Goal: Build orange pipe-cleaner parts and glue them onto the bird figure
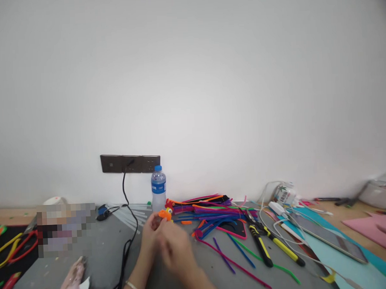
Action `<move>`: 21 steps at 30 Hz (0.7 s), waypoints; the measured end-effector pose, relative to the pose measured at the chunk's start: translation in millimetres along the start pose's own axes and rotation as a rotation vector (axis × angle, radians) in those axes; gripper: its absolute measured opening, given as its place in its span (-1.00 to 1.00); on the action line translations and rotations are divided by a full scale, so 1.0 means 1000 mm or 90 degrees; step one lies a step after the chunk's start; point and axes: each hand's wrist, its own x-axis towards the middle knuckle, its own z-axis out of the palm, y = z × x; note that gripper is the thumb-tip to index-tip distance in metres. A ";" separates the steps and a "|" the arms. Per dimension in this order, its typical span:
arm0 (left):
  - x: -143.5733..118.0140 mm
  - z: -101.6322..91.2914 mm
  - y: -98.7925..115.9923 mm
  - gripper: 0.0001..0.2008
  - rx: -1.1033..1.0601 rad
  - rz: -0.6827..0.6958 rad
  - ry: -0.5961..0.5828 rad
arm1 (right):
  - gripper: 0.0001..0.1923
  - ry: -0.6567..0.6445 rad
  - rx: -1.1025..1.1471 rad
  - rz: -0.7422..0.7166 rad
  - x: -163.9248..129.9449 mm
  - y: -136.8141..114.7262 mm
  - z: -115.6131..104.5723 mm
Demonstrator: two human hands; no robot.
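Observation:
A small orange fuzzy figure with a googly eye and a red curled top is pinched in the fingers of my left hand. My right hand is curled close against it, blurred by motion. Whatever lies inside the right fingers is hidden. Just behind the hands stands a water bottle with a blue cap. To their right lies a pile of colourful pipe cleaners. One long magenta pipe cleaner with a coiled end reaches toward the front.
Yellow-and-black pliers lie right of the pile, near white cables and a tablet on blue paper. Left are a black cable, yellow-handled scissors and a pale pink piece. Pink paper lies far right.

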 end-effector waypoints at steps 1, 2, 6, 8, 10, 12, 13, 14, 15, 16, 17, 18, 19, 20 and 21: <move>0.001 -0.001 -0.001 -0.65 -0.002 -0.001 -0.007 | -0.68 0.042 0.004 0.103 0.000 0.019 -0.012; 0.002 -0.002 -0.002 -0.64 -0.001 -0.006 -0.012 | -0.68 0.081 0.015 0.204 -0.001 0.038 -0.022; 0.004 -0.007 -0.009 -0.62 0.007 -0.014 0.002 | -0.72 0.098 0.031 0.328 -0.010 0.100 -0.040; 0.004 -0.009 -0.012 -0.61 0.012 -0.019 -0.005 | -0.83 0.045 0.029 0.315 -0.016 0.116 -0.043; 0.004 -0.010 -0.013 -0.61 0.021 -0.023 -0.012 | -0.90 -0.002 0.011 0.310 -0.020 0.122 -0.044; 0.004 -0.010 -0.013 -0.61 0.026 -0.021 -0.020 | -0.87 -0.038 -0.017 0.317 -0.021 0.121 -0.043; 0.003 -0.010 -0.014 -0.61 0.025 -0.019 -0.023 | -0.85 -0.052 -0.030 0.325 -0.021 0.120 -0.042; 0.003 -0.009 -0.014 -0.61 0.023 -0.016 -0.023 | -0.83 -0.065 -0.043 0.335 -0.021 0.119 -0.041; 0.003 -0.008 -0.015 -0.61 0.021 -0.012 -0.021 | -0.81 -0.075 -0.054 0.346 -0.021 0.117 -0.040; 0.002 -0.007 -0.016 -0.60 0.019 -0.008 -0.016 | -0.80 -0.084 -0.062 0.357 -0.021 0.116 -0.039; 0.002 -0.006 -0.016 -0.60 0.018 -0.003 -0.011 | -0.79 -0.089 -0.067 0.367 -0.021 0.115 -0.039; 0.001 -0.005 -0.016 -0.60 0.021 -0.001 -0.010 | -0.78 -0.093 -0.067 0.376 -0.020 0.115 -0.039; 0.000 -0.004 -0.016 -0.60 0.024 0.001 -0.012 | -0.78 -0.095 -0.063 0.384 -0.020 0.114 -0.039; -0.001 -0.003 -0.016 -0.60 0.028 0.004 -0.013 | -0.78 -0.095 -0.053 0.390 -0.020 0.114 -0.039; -0.001 -0.003 -0.015 -0.61 0.031 0.007 -0.019 | -0.80 -0.094 -0.037 0.397 -0.020 0.114 -0.040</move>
